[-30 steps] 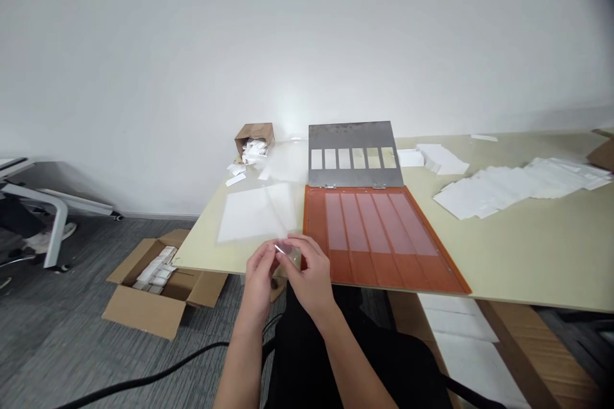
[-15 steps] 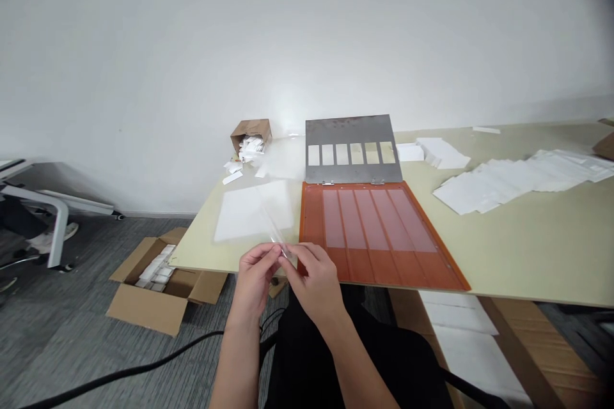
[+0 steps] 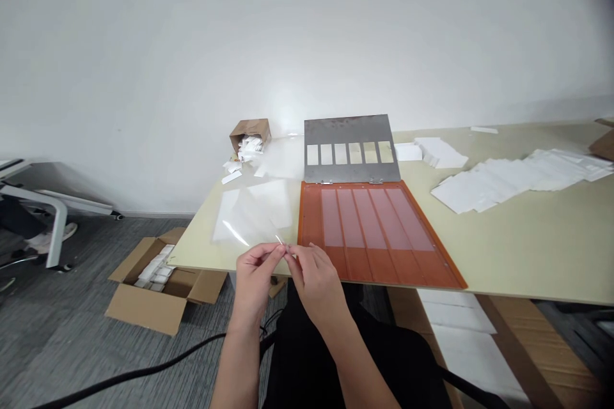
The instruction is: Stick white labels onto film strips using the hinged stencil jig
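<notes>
Between my hands, at the table's near edge, is a clear plastic film [image 3: 249, 220] with a bright glint along its surface. My left hand [image 3: 256, 271] pinches its near corner between thumb and forefinger. Right beside it, my right hand [image 3: 314, 275] has its fingertips closed on the same corner; the fingertips nearly touch. Beneath the film lies a stack of white sheets [image 3: 278, 195]. To the right sits an orange tray [image 3: 316, 255] with pinkish strips in its grooves. A grey hinged lid [image 3: 345, 131] stands raised behind it, bearing several pale rectangular cutouts.
A small cardboard box [image 3: 256, 126] stuffed with white scraps lies at the back. White sheets [image 3: 508, 179] fan across the table's right side, near a white stack [image 3: 434, 152]. On the floor at left is an open carton [image 3: 148, 307]. A black cable [image 3: 144, 367] crosses below.
The clear film has opened out from a narrow edge-on strip into a wider sheet leaning left. My hands have barely moved and still pinch its corner.
</notes>
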Available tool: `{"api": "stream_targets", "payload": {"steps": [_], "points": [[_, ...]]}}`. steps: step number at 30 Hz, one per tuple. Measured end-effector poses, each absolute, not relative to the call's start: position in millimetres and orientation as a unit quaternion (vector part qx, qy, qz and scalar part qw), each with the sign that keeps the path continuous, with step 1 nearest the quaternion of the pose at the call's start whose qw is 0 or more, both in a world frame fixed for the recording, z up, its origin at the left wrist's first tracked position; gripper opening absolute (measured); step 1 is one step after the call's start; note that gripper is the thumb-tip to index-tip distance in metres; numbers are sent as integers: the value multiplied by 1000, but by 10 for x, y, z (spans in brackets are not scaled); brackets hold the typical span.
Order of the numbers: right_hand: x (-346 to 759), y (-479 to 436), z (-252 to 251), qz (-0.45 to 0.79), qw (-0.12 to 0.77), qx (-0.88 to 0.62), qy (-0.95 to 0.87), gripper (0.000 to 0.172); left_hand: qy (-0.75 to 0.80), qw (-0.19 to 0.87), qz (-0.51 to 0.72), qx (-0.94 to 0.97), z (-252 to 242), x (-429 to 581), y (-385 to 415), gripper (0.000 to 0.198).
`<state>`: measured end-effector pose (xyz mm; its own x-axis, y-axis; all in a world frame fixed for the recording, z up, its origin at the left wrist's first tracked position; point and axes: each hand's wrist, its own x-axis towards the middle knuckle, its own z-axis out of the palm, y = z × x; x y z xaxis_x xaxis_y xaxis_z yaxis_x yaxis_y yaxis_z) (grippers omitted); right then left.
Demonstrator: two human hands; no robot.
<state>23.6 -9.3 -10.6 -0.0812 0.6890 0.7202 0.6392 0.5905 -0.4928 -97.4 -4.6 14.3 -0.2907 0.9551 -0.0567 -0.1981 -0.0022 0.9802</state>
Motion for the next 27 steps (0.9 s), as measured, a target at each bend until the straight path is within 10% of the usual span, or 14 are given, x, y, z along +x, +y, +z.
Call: {"api": "stream_targets", "payload": {"steps": [27], "points": [[335, -50, 10, 308, 515, -418, -682, 7, 513, 452, 589, 431, 160, -1031, -79, 20]]}}
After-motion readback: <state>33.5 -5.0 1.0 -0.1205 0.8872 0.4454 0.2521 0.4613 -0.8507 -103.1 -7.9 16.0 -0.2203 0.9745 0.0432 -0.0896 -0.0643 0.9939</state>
